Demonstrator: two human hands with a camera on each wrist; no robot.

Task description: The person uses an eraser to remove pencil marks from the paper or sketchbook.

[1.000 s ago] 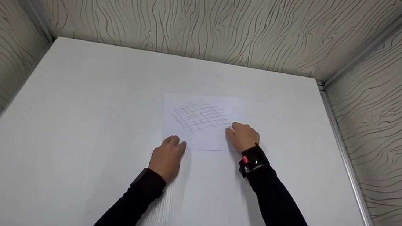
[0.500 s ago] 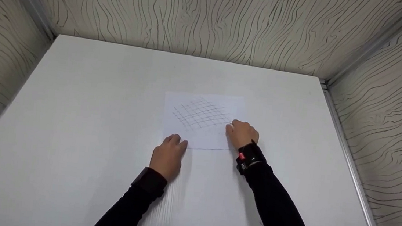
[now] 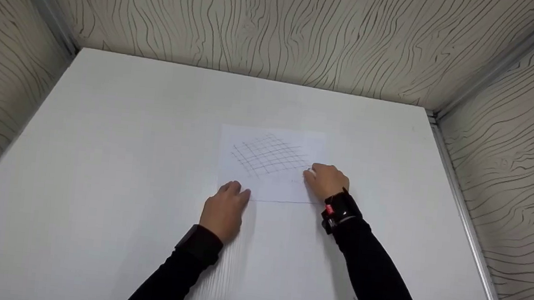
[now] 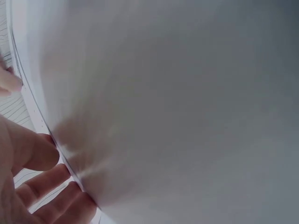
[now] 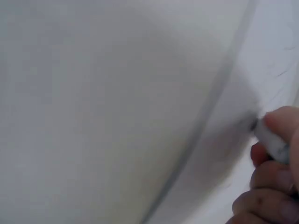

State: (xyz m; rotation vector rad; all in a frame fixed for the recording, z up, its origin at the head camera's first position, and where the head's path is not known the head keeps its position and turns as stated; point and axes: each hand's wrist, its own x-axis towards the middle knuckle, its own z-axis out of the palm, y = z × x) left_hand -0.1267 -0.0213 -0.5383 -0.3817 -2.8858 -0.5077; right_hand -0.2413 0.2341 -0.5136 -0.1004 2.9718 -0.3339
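A white sheet of paper (image 3: 273, 190) with a hand-drawn grid of crossing dark lines (image 3: 271, 155) lies flat on the white table. At its lower left corner my left hand (image 3: 224, 212) rests with the fingertips on the paper; in the left wrist view the thumb and extended fingers (image 4: 46, 186) lie along the sheet's edge. My right hand (image 3: 326, 181) is at the sheet's right side, by the grid's right corner. It pinches a small white eraser (image 5: 272, 142) between thumb and forefinger. The eraser's dark-smudged tip is at the paper, and the curled fingers hide much of it.
The white tabletop (image 3: 124, 156) spreads around the sheet. Wood-grain patterned panels (image 3: 259, 22) stand behind it and on both sides. A metal rail (image 3: 469, 233) runs along the right edge.
The right hand and wrist shift slightly left, then back right, at the same part of the sheet. The left hand stays at the lower left corner. The camera view drifts a little.
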